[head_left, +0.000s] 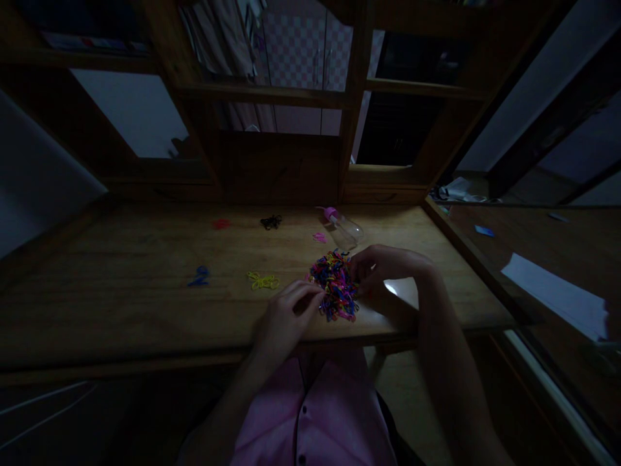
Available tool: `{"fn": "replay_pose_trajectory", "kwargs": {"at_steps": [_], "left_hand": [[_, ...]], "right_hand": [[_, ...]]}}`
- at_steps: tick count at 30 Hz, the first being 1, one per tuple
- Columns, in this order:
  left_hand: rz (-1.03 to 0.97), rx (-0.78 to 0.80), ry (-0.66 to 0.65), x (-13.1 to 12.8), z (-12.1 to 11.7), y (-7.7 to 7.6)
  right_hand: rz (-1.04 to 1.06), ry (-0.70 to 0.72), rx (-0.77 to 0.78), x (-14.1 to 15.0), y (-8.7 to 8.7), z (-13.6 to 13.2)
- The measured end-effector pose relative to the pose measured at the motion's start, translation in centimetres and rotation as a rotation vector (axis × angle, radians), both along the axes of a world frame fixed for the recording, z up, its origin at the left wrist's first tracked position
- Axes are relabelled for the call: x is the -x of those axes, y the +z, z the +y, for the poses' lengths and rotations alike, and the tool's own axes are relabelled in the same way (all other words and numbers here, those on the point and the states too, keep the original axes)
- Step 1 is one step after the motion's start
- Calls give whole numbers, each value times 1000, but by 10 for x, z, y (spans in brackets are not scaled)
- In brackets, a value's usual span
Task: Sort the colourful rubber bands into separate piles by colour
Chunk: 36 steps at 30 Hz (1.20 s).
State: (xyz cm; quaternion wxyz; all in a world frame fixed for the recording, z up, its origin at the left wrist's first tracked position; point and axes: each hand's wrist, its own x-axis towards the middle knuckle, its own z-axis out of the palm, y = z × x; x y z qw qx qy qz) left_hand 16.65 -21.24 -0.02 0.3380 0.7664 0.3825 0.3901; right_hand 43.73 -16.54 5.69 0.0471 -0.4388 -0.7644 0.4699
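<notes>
A heaped pile of small, many-coloured loops [336, 288] that look like rubber bands lies on the wooden desk [145, 304]. My left hand [293, 307] is at the pile's left edge, thumb and forefinger brought together in a pinch. Whatever is between those fingertips is too small to make out. At the right edge of the pile, my right hand [371, 266] has its fingers curled down; its fingertips are in shadow. Small groups sorted by colour lie apart: yellow loops [262, 280], blue loops [198, 276], red loops [221, 224], black loops [270, 222] and pink loops [319, 237].
Behind the pile, a clear bottle with a pink cap [345, 228] lies on its side. A wooden shelf frame [281, 97] rises at the desk's back. On the brown surface to the right are white paper [555, 294] and a small blue packet [484, 230].
</notes>
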Motion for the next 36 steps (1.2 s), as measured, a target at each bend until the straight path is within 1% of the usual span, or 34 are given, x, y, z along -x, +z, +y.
{"fn": "replay_pose_trajectory", "kwargs": {"at_steps": [4, 11, 15, 20, 23, 25, 28, 30, 33, 35, 36], "left_hand": [[4, -10, -1, 0, 0, 0], [12, -5, 0, 0, -1, 1], [3, -5, 1, 0, -1, 3], [-1, -8, -4, 1, -1, 3], [-12, -18, 20, 1, -2, 3], [-41, -14, 68, 0, -1, 4], [-138, 44, 127, -4, 3, 9], [-226, 123, 108, -11, 7, 14], [-329, 230, 23, -24, 13, 19], [-342, 244, -25, -34, 16, 21], [-328, 227, -30, -39, 17, 21]], "right_hand": [[-7, -32, -14, 1, -2, -1], [-34, -36, -32, -3, -3, -1], [11, -60, -28, -9, 1, -1], [54, -118, -72, -14, 9, -2], [119, -177, -72, -14, 11, -3], [209, -220, -50, -11, 11, -3], [352, -258, -28, -4, 9, -2], [402, -255, -19, 2, 8, -1], [406, -243, -34, 7, 7, 0], [388, -233, -51, 9, 7, 1], [380, -226, -56, 9, 7, 1]]}}
